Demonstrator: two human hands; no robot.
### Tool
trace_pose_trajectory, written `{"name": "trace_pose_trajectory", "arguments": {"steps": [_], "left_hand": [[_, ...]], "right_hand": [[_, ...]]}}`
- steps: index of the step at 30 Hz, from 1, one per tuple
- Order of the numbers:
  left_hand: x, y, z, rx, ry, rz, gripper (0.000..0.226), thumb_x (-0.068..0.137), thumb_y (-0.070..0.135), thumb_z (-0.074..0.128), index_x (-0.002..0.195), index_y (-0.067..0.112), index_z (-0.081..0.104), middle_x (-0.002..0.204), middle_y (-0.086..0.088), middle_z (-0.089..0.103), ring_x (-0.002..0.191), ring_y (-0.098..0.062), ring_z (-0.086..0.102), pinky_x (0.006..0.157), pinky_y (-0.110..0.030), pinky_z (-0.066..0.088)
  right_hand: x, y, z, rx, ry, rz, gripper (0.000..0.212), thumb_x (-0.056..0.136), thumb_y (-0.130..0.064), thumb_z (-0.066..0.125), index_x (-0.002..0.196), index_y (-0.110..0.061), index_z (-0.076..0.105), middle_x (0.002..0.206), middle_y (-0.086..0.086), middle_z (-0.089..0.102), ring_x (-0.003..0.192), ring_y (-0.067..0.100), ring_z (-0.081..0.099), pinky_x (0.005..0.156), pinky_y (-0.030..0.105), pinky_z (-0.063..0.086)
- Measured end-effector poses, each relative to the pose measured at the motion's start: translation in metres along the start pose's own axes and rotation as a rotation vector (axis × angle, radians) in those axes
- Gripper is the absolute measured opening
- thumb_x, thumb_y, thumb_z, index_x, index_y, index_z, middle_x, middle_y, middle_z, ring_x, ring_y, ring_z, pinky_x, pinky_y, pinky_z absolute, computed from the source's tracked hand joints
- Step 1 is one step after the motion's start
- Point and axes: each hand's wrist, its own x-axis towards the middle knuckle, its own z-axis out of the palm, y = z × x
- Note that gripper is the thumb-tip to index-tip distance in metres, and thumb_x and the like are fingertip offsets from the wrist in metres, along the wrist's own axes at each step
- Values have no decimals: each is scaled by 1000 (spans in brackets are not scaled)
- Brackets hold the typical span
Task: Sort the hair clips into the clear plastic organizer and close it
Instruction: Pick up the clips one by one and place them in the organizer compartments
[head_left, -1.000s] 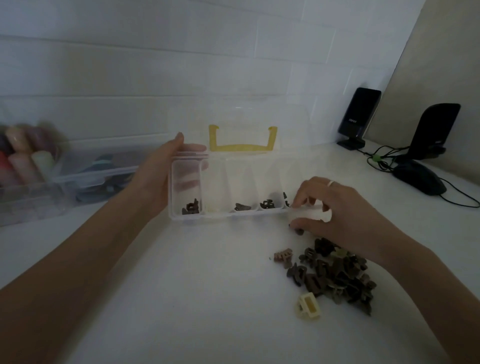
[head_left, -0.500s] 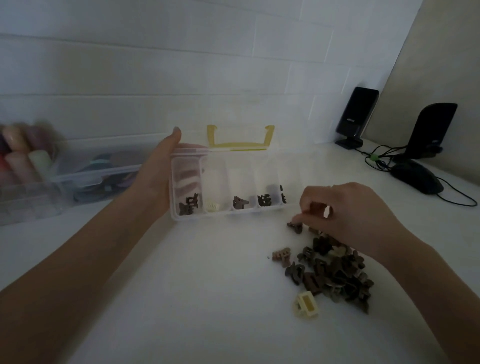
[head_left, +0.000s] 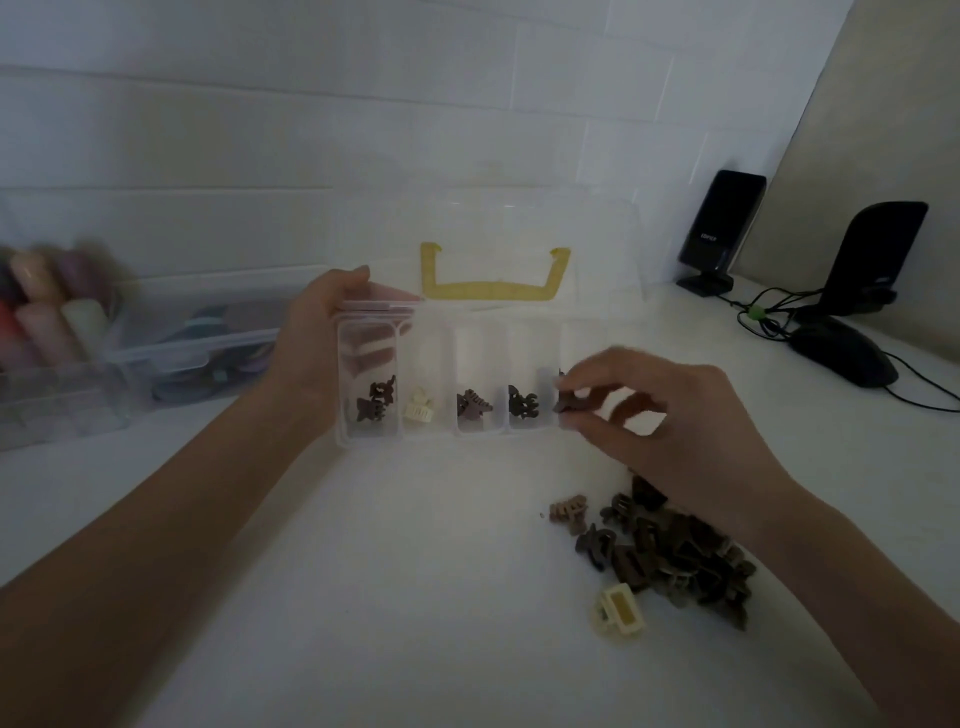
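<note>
The clear plastic organizer stands open on the white table, its lid with a yellow handle raised behind. My left hand grips its left end. Dark brown clips lie in three compartments, and a cream clip lies in the second from the left. My right hand pinches a small dark brown clip over the organizer's right end. A pile of brown hair clips lies on the table under my right wrist, with a cream clip at its front.
To the left stand a clear storage box and a blurred container of pastel items. Two black speakers and a black mouse with cables sit at the back right. A white tiled wall runs behind.
My right hand dropped to the pile, picked a dark brown clip, and rose back to the organizer's right end. A cream clip appeared in the second compartment. The left hand stayed put.
</note>
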Motion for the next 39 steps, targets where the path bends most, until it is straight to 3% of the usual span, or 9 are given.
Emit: {"name": "trace_pose_trajectory", "arguments": {"steps": [3,7,13,17,20,24,28,32,39], "left_hand": [[-3,-3,5,-7,-32,2,34,88,28,45,70,8,67,71,-4,69,75,-19,62,70,-29,48],[-7,-8,13,9,-92,10,31,87,27,45,82,5,66,82,-7,69,83,-21,63,71,-28,50],[-8,-10,19,-11,-114,-37,30,87,26,45,81,7,67,77,-3,68,81,-18,62,68,-26,49],[-8,-8,17,-37,-82,-36,29,87,26,45,83,6,65,74,-2,69,79,-19,63,61,-23,50],[-8,-7,15,-46,-37,-18,29,87,26,45,79,7,66,75,-3,69,81,-21,62,66,-26,50],[-8,-4,12,-25,-38,-12,33,87,25,44,73,9,68,77,-4,67,85,-22,60,74,-31,47],[-8,-5,12,-30,-43,-18,33,86,23,45,69,10,70,75,-4,68,82,-21,61,72,-30,49],[-6,-6,13,-9,-5,-18,27,86,23,45,79,7,66,78,-5,66,81,-20,60,69,-28,49],[-3,-8,12,-2,12,-24,24,84,24,46,87,7,63,81,-5,66,85,-21,60,72,-30,50]], "right_hand": [[0,-5,7,22,126,-96,13,79,-5,69,89,-13,64,102,-12,69,83,4,65,74,17,53],[3,-5,18,-192,142,-259,7,80,-15,70,81,-11,64,101,-13,69,86,5,57,74,25,51],[10,2,24,-464,-44,-359,17,83,-31,56,87,-23,71,111,-10,68,105,12,48,88,28,33],[6,-4,7,-211,-45,-267,13,82,-29,65,90,-24,74,98,-15,69,90,6,56,79,26,47],[3,-12,-12,-64,-228,-113,16,75,-35,67,86,-28,76,76,-24,66,73,4,60,64,14,47],[2,-14,-12,-373,-509,18,23,76,-53,60,96,-45,69,77,-31,59,72,-12,51,62,10,35],[-1,-14,-7,-457,-550,-7,30,80,-59,50,102,-46,66,68,-38,46,80,-28,38,60,11,30],[1,-19,-7,-400,-547,4,62,62,-80,30,100,-47,66,74,-37,52,79,-27,41,63,10,35],[-2,-19,-3,-386,-569,-30,29,76,-61,52,96,-45,66,85,-31,64,82,-11,51,73,14,45]]}}
